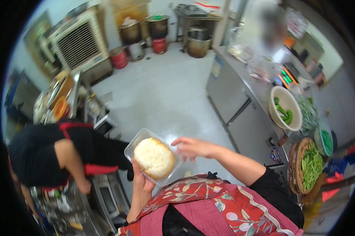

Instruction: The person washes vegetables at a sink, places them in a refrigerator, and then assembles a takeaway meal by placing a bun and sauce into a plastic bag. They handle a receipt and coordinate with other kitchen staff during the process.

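My left hand [142, 179] supports a clear plastic container [139, 135] from its near left side, thumb over the rim. Inside sits a round, pale mass of what looks like cooked rice [154, 157], browned along its edge. Beside the container's right rim is my right hand [193, 148], fingers apart and slightly blurred, with nothing in it. Whether its fingertips touch the rim I cannot tell.
On my left a co-worker [44, 153] in black bends over an open drawer unit [109, 197]. A steel counter [239, 70] to the right bears a white basket [300, 118] of green peppers and a round chopping board [294, 165] with cut greens. Another person stands behind it.
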`<state>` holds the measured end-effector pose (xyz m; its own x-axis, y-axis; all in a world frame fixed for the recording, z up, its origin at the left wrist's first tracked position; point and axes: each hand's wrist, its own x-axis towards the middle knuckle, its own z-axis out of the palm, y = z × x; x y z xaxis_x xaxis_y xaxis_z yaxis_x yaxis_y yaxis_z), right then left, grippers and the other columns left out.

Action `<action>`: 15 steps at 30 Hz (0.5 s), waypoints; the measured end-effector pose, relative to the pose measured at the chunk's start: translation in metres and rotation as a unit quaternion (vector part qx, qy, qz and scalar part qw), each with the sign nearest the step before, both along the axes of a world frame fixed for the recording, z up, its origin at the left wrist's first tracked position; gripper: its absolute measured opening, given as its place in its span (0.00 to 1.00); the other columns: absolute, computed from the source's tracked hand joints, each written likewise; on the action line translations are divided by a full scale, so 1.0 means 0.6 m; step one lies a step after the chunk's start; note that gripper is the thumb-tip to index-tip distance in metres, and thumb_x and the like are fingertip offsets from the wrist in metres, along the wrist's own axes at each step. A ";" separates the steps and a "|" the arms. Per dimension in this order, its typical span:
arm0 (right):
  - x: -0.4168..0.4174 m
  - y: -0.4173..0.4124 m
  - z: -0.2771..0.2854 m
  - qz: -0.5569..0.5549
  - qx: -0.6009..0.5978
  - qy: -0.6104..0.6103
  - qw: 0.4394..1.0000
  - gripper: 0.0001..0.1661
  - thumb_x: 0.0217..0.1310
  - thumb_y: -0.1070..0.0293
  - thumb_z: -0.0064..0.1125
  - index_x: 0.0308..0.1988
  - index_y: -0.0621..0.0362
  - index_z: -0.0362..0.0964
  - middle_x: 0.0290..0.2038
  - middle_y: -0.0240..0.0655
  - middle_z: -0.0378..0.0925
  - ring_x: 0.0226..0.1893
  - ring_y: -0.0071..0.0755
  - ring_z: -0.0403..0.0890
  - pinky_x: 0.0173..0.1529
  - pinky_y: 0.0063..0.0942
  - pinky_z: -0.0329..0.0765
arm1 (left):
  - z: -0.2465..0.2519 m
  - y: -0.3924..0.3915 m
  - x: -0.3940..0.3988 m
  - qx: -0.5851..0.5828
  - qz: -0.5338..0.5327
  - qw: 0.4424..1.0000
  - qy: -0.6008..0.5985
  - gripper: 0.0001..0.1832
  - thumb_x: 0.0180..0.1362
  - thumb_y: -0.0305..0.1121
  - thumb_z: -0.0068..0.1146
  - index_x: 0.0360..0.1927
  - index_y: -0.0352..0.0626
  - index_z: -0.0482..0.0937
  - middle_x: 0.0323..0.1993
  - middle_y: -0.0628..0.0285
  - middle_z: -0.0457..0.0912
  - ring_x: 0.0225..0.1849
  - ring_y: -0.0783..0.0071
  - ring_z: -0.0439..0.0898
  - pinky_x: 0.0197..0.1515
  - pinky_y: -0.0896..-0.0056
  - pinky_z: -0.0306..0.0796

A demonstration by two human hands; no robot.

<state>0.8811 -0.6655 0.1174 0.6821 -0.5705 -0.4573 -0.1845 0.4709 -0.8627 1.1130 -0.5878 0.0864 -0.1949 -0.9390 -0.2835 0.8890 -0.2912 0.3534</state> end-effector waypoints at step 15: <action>-0.294 -0.221 -0.114 -0.293 0.045 -0.156 0.942 0.33 0.64 0.62 0.41 0.64 0.59 0.44 0.50 0.45 0.69 0.40 0.38 0.79 0.41 0.31 0.79 | -0.042 -0.442 -0.315 0.008 -0.277 0.960 -0.040 0.39 0.55 0.62 0.45 0.62 0.45 0.59 0.62 0.57 0.62 0.63 0.58 0.62 0.64 0.50 0.55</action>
